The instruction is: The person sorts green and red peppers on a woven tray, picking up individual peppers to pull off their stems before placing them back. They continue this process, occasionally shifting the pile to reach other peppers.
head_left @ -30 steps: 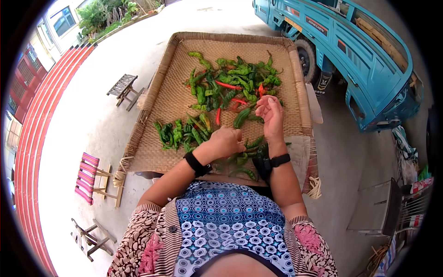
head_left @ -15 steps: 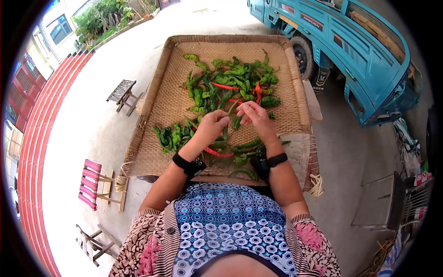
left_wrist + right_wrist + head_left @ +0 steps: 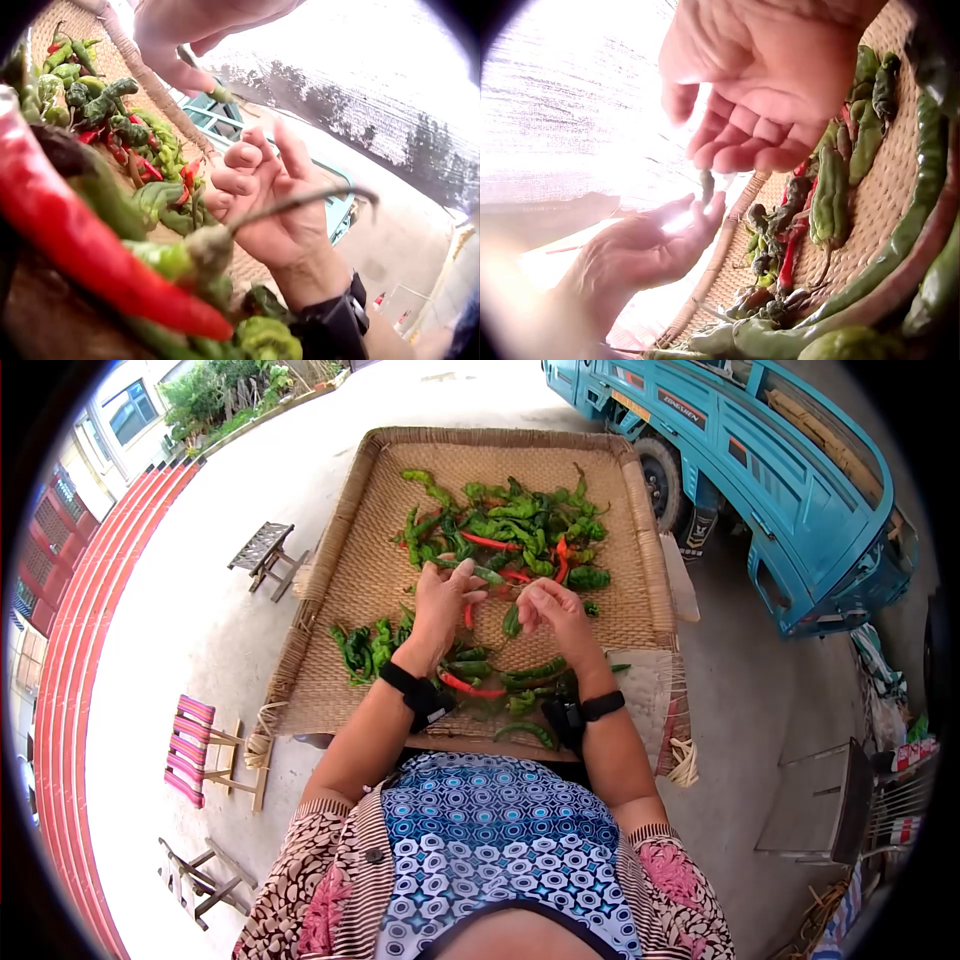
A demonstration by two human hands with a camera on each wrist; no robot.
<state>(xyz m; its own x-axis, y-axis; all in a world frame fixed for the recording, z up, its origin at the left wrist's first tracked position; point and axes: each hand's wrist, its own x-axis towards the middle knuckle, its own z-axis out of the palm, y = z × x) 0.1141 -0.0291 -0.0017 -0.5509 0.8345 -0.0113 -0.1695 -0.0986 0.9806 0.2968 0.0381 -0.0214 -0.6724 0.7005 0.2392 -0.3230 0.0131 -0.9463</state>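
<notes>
A long green pepper (image 3: 485, 573) is pinched in my left hand (image 3: 440, 605), above the woven tray (image 3: 370, 540); its stem end (image 3: 220, 94) shows at the fingers in the left wrist view. To the right, my right hand (image 3: 558, 618) hovers with loosely bent fingers and nothing in them. The right wrist view shows this right hand (image 3: 757, 90) palm-side, apart from the left hand (image 3: 649, 244). Just left of the right hand, a short green pepper (image 3: 512, 622) lies on the tray. A red pepper (image 3: 470, 685) lies among green ones near my body.
A large pile of green and red peppers (image 3: 520, 520) covers the tray's far middle, with a smaller green group (image 3: 370, 650) at left. Stools (image 3: 265, 555) stand left of the tray. A blue cargo vehicle (image 3: 760, 480) is at the right, and red-edged steps (image 3: 100, 590) at the far left.
The hands were close together at the green pepper half a second ago. My left hand has moved away to the upper left with a green pepper, while the right stays nearly in place.
</notes>
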